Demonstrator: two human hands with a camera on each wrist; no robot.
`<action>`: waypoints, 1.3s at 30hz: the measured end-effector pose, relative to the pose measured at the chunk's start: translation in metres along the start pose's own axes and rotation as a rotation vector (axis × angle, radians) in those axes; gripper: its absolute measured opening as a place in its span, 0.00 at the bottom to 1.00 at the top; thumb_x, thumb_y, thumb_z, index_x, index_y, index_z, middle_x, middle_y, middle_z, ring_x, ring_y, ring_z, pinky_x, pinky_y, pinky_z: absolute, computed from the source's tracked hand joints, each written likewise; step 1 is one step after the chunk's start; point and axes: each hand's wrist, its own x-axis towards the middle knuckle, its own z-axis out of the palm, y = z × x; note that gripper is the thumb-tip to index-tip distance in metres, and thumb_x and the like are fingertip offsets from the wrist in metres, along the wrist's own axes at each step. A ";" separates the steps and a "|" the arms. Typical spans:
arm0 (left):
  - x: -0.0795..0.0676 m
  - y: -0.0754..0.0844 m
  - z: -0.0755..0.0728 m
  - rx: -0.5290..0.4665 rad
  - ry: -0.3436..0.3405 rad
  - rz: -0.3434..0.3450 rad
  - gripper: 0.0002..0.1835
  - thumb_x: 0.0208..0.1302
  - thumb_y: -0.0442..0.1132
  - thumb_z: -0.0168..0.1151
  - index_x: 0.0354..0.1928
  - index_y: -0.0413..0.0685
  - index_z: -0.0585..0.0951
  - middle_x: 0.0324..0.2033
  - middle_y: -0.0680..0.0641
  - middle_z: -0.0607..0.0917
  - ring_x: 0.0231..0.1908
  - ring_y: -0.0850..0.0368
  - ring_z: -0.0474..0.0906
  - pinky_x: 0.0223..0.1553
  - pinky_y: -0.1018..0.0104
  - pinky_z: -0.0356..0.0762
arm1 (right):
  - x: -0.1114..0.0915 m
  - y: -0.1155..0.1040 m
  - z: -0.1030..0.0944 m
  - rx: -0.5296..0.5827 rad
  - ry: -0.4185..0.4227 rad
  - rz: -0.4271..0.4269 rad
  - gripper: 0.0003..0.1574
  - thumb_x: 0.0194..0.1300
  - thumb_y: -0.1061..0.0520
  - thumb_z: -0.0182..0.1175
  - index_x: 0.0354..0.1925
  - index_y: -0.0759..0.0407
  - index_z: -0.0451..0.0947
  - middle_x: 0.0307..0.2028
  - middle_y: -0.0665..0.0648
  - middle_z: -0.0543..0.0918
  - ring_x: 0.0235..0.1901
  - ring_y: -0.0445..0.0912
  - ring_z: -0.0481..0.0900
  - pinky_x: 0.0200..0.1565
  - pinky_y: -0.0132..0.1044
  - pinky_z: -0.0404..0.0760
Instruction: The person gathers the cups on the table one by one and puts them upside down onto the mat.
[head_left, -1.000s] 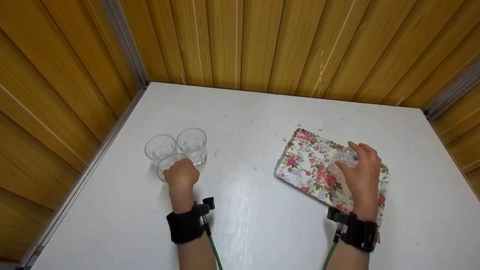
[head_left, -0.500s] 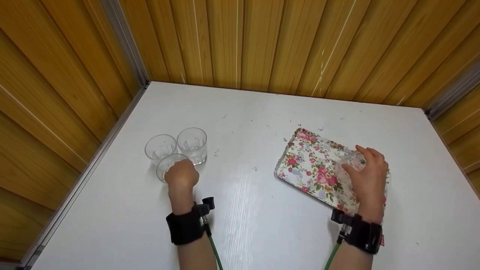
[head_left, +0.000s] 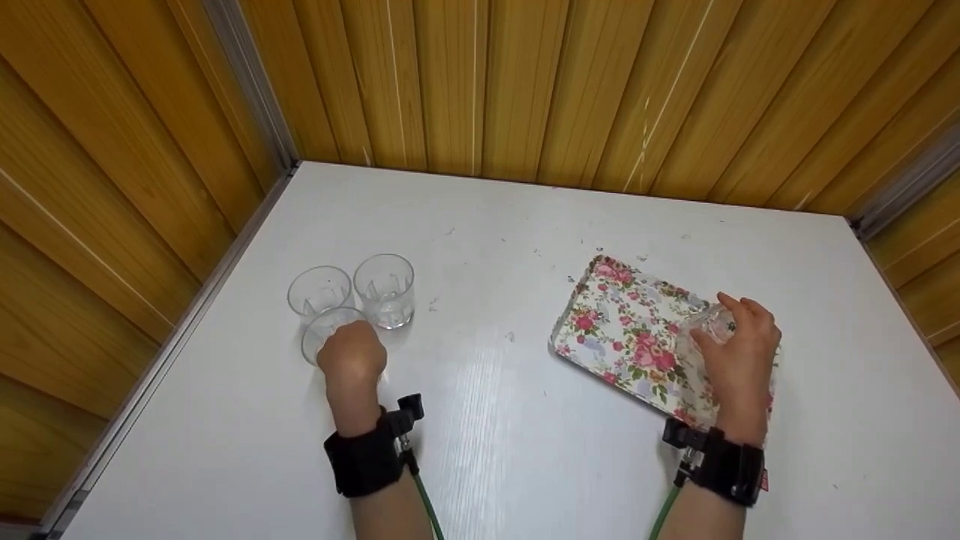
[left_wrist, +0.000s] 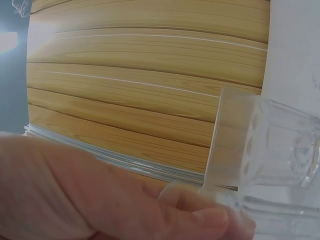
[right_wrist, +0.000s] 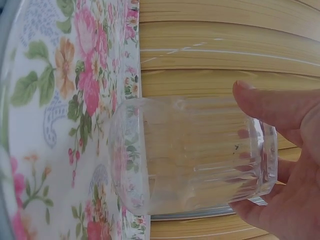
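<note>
My left hand [head_left: 352,356] pinches the rim of a clear drinking glass [head_left: 315,339], the nearest of three standing upright on the left. Behind it are a left glass [head_left: 319,291] and a right glass [head_left: 385,292], all close together. In the left wrist view, thumb and fingers meet at the held rim beside another glass [left_wrist: 280,142]. On the right, my right hand [head_left: 739,341] holds an upside-down glass [right_wrist: 200,155] around its base, thumb on one side and fingers on the other. That glass has its mouth down at the floral tray [head_left: 592,337].
A white table [head_left: 480,420] carries everything. Wood-patterned panels [head_left: 510,90] rise along its back and left side, joined by a grey metal post [head_left: 251,82]. Each wrist wears a black strap [head_left: 364,461] with a green cable.
My left hand and its glass have shifted slightly left and towards me. My right hand has moved right over the tray with its glass, then nearly stopped.
</note>
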 end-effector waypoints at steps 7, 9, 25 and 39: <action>-0.003 -0.003 -0.003 -0.007 0.013 0.006 0.11 0.54 0.25 0.44 0.31 0.33 0.78 0.31 0.36 0.81 0.31 0.46 0.79 0.27 0.56 0.75 | 0.002 0.005 -0.001 -0.009 -0.015 0.028 0.37 0.56 0.66 0.61 0.63 0.60 0.62 0.65 0.67 0.53 0.65 0.61 0.45 0.60 0.60 0.55; -0.004 -0.003 -0.003 -0.009 0.015 0.003 0.11 0.54 0.25 0.44 0.30 0.33 0.78 0.31 0.36 0.81 0.31 0.46 0.79 0.27 0.56 0.75 | 0.002 0.006 -0.001 -0.002 -0.022 0.038 0.37 0.56 0.65 0.61 0.63 0.60 0.62 0.65 0.67 0.52 0.66 0.61 0.45 0.60 0.59 0.54; -0.009 -0.003 -0.008 -0.016 0.029 0.017 0.09 0.51 0.24 0.47 0.27 0.32 0.79 0.26 0.36 0.81 0.25 0.48 0.76 0.21 0.60 0.71 | 0.003 0.014 0.003 0.065 0.016 0.060 0.33 0.60 0.63 0.58 0.63 0.60 0.62 0.67 0.64 0.49 0.67 0.58 0.42 0.61 0.58 0.53; -0.012 -0.007 -0.008 -0.027 0.059 0.067 0.09 0.47 0.23 0.47 0.24 0.33 0.78 0.24 0.38 0.80 0.21 0.51 0.71 0.19 0.61 0.70 | 0.004 0.023 0.003 0.082 0.011 0.157 0.33 0.62 0.54 0.57 0.63 0.59 0.62 0.69 0.57 0.49 0.68 0.53 0.44 0.65 0.50 0.52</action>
